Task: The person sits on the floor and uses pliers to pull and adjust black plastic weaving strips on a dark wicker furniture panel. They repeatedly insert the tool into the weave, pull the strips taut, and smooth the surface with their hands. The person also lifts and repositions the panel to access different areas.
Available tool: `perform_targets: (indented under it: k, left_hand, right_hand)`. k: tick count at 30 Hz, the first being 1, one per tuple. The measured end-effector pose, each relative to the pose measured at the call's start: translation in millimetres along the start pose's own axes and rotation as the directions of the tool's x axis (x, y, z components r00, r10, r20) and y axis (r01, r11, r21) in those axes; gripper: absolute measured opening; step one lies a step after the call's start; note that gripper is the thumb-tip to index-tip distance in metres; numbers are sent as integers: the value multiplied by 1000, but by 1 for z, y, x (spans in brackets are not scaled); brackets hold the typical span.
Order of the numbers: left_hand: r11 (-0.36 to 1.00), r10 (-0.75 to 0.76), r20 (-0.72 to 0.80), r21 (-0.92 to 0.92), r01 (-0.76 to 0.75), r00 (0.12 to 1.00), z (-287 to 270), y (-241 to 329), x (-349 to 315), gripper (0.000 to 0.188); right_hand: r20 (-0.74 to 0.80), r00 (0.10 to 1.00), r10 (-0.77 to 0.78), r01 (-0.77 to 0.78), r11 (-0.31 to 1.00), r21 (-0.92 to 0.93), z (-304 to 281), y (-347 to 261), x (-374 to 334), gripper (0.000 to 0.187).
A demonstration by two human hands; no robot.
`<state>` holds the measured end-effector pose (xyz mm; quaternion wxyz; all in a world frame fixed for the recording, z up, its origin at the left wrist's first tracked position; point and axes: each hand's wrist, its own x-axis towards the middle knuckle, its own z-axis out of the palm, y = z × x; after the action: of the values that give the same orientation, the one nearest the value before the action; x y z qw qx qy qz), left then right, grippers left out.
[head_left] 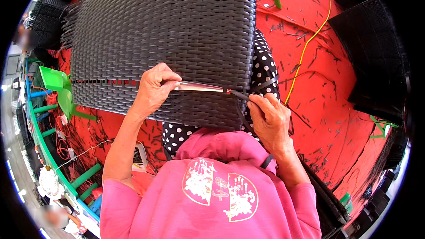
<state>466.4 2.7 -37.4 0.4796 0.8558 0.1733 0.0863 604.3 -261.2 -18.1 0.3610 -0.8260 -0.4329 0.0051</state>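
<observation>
A large black woven rattan panel (pixel 177 26) lies across my lap. A narrow slit in its weave, with red floor showing through, runs left from my left hand (pixel 152 88). That hand is closed, pinching the left end of a flat, shiny metal weaving needle (pixel 201 87) that lies along the row. The needle's other end meets a black plastic strip (pixel 239 94) at the panel's right side. My right hand (pixel 271 118) is closed too, thumb and fingers gripping this strip just off the panel's edge. Some slack strip hangs in a loop below.
Scraps of black strip litter the red floor (pixel 318 119). A yellow cord (pixel 305 51) runs along the right, near dark woven pieces (pixel 372 53). To the left are a green plastic chair (pixel 66 99), green and blue tubes, and a white container (pixel 140 157).
</observation>
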Motion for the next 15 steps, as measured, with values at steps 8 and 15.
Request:
perform_targets:
  k: [8, 15]
  left_hand:
    - [999, -11, -30, 35, 12, 999, 1, -2, 0, 10]
    - [999, -19, -37, 33, 20, 999, 0, 1, -2, 11]
  right_hand:
    - [31, 999, -38, 39, 999, -37, 6, -2, 6, 9]
    - [60, 996, -68, 74, 992, -101, 7, -8, 12, 7]
